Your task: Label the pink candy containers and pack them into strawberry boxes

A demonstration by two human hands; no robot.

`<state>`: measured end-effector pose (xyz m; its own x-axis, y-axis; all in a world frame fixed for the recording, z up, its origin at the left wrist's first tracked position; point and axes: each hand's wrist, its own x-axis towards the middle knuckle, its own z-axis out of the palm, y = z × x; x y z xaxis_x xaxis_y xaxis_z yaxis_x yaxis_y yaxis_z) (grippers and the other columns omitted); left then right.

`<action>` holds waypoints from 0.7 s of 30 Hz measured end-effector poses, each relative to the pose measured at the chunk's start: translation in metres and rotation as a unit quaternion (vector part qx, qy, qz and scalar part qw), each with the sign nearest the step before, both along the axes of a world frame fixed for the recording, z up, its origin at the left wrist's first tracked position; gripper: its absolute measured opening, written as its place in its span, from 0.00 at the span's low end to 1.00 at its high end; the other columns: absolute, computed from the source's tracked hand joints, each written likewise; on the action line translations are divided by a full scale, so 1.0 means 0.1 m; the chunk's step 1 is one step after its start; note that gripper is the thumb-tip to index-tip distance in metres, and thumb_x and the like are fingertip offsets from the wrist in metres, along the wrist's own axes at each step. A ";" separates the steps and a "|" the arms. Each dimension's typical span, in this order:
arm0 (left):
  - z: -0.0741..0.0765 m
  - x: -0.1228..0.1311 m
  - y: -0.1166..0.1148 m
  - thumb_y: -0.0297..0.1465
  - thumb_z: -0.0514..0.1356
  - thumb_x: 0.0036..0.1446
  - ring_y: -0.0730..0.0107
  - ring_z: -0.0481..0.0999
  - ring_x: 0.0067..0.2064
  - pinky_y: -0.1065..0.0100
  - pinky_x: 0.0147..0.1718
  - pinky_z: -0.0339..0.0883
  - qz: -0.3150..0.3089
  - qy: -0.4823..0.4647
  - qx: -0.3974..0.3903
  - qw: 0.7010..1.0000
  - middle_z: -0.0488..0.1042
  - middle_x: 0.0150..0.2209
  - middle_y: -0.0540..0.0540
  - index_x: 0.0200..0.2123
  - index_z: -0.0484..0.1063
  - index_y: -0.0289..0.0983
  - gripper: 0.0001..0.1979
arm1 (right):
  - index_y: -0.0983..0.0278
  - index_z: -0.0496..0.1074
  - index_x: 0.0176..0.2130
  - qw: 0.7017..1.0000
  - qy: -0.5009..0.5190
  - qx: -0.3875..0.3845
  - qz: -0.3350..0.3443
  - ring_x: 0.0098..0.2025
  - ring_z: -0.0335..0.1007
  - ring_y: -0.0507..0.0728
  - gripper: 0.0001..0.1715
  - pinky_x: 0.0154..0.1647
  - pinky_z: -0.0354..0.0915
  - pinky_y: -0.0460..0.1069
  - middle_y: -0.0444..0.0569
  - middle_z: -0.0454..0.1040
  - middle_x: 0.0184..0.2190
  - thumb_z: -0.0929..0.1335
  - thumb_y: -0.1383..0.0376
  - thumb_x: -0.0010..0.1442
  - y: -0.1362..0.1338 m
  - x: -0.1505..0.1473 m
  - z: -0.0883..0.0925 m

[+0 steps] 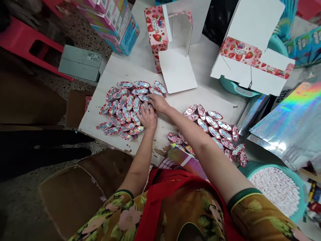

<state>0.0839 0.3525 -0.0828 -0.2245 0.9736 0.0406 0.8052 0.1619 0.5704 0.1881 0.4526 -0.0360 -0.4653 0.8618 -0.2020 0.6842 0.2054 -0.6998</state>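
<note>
Far left, red plastic stool (15, 40) on a speckled floor; big brown cardboard box (67, 197) low in view, then a grey box (80, 63) beside the tabletop (213, 98). Left cluster of packs (129, 102) near the tabletop's left edge: oval, silvery tops with red-patterned rims, standing close together, some leaning. Beyond it, a stack of pink and blue boxes (122, 36) at the tabletop's far left. Left hand (148, 116) on the cluster's right side, fingers slightly spread and touching packs; can't tell whether it grips one. Right hand (157, 102) just beyond, arm crossing over from the right, fingers bent at a pack on the same side; its grip is partly hidden, can't tell. Open strawberry-print box (157, 28) behind the hands, white flap down toward the packs. Right cluster of packs (225, 135), similar kind, looser, partly behind the right forearm. Black plastic (217, 23) farther back, then a second strawberry-print carton (238, 50), unfolded, over a teal basin (235, 87). Far right, shiny rainbow-silver sheets (288, 124); nearer, teal tub (304, 197) full of small whitish pieces (276, 190).
</note>
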 end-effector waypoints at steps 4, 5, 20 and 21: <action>0.11 0.00 -0.03 0.52 0.54 0.67 0.42 0.51 0.75 0.35 0.71 0.35 -0.034 0.002 0.034 0.999 0.60 0.71 0.30 0.57 0.71 0.37 0.28 | 0.61 0.71 0.63 0.994 -0.051 0.077 -0.050 0.62 0.68 0.61 0.24 0.65 0.59 0.57 0.53 0.74 0.61 0.61 0.59 0.73 -0.27 0.84 0.24; 0.14 0.04 -0.08 0.54 0.54 0.66 0.44 0.50 0.75 0.37 0.71 0.34 -0.069 -0.014 0.048 0.996 0.60 0.71 0.30 0.57 0.71 0.37 0.30 | 0.63 0.72 0.62 0.989 -0.107 0.074 -0.071 0.63 0.66 0.65 0.26 0.65 0.59 0.60 0.56 0.74 0.61 0.61 0.56 0.73 -0.37 1.09 0.27; 0.23 1.01 -0.85 0.53 0.48 0.69 0.55 0.52 0.74 0.53 0.72 0.45 -0.198 -0.209 -0.026 0.957 0.57 0.72 0.36 0.64 0.65 0.39 0.31 | 0.63 0.76 0.54 0.951 -0.125 -0.056 -0.277 0.52 0.71 0.64 0.24 0.56 0.64 0.57 0.58 0.79 0.48 0.62 0.53 0.72 -3.31 1.70 0.86; 0.28 0.98 -0.90 0.52 0.49 0.70 0.53 0.52 0.74 0.52 0.72 0.45 -0.194 -0.191 -0.019 0.962 0.58 0.71 0.36 0.64 0.65 0.39 0.30 | 0.64 0.76 0.53 0.951 -0.132 -0.062 -0.274 0.52 0.70 0.65 0.22 0.56 0.63 0.57 0.58 0.79 0.48 0.64 0.53 0.70 -3.51 1.63 0.83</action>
